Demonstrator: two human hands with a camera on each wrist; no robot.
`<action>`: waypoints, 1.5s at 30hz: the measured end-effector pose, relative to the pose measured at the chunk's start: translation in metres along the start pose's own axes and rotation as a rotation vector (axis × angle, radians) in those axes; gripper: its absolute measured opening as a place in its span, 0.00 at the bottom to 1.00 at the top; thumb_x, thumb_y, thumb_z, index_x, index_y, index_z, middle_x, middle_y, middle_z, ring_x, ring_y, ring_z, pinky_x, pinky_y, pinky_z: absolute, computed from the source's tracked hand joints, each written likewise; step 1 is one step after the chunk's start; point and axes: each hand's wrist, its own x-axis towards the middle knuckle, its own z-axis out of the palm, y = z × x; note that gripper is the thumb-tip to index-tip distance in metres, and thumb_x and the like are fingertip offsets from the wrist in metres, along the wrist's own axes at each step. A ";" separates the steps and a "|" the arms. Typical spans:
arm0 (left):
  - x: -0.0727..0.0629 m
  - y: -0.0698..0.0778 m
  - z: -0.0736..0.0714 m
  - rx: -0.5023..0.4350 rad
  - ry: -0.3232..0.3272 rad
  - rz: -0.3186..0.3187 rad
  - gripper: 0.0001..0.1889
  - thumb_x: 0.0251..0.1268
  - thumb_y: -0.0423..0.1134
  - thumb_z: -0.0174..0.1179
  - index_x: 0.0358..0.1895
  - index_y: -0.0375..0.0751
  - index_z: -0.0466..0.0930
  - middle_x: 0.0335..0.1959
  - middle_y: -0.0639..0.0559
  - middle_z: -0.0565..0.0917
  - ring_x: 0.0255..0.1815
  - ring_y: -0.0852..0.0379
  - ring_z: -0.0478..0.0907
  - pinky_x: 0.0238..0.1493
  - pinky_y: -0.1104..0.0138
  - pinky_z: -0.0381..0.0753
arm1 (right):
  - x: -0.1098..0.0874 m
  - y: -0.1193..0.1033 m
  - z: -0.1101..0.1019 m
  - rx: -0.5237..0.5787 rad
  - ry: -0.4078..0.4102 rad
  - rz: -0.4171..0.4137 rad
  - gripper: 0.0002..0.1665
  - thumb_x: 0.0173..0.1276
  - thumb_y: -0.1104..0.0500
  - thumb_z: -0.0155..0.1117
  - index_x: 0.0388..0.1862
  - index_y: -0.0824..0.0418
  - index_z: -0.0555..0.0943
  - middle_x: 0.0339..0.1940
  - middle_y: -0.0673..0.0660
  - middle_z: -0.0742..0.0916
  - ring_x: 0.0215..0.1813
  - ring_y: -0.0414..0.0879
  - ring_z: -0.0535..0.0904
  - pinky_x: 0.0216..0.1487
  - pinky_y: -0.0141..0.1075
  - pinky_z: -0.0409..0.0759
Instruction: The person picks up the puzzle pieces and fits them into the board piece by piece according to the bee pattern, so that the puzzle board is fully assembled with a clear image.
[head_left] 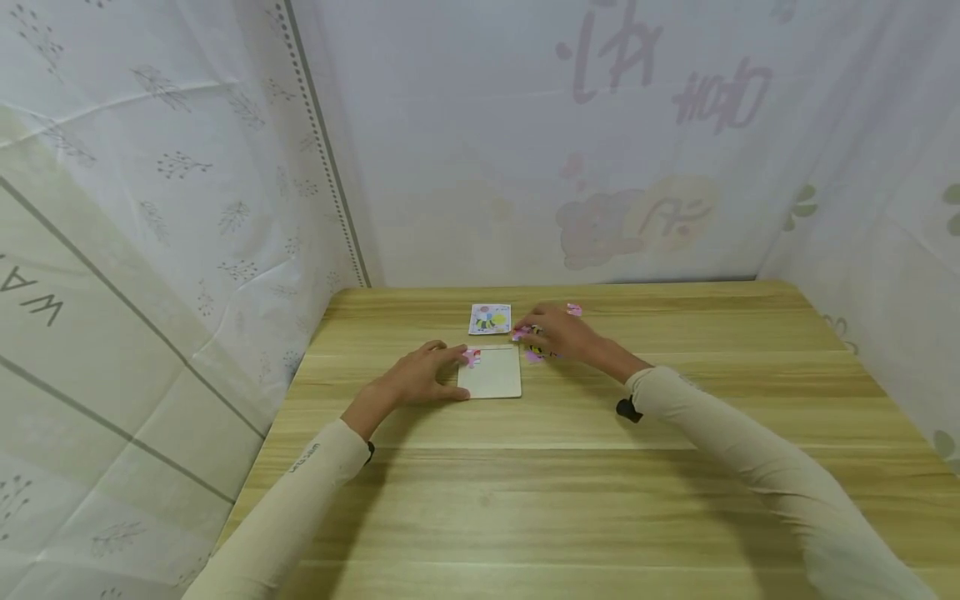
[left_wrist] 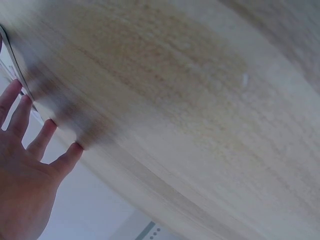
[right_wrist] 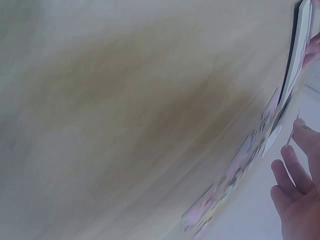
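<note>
A pale square puzzle board (head_left: 491,379) lies on the table with a pink jigsaw piece (head_left: 472,358) in its upper left corner. My left hand (head_left: 420,375) rests at the board's left side, fingers spread, the thumb at the lower left corner and a fingertip by that piece. Just off the board's upper right corner, my right hand (head_left: 562,332) pinches a thin pink jigsaw piece (right_wrist: 293,132) between thumb and finger. Under and beside this hand lie several loose pieces (head_left: 534,356), pink with yellow and black, partly hidden by it.
Behind the board lies a square picture card (head_left: 491,319) with a bee on it. One more pink piece (head_left: 573,309) lies farther back on the right. The wooden table (head_left: 480,500) meets printed curtains (head_left: 480,167) at the back and sides.
</note>
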 end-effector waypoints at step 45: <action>0.001 -0.002 0.002 0.014 0.009 0.005 0.46 0.62 0.70 0.66 0.80 0.52 0.67 0.72 0.42 0.72 0.72 0.43 0.69 0.67 0.42 0.73 | 0.019 -0.046 0.036 -0.068 -0.093 -0.043 0.15 0.79 0.54 0.64 0.59 0.55 0.87 0.55 0.57 0.85 0.56 0.50 0.81 0.53 0.47 0.84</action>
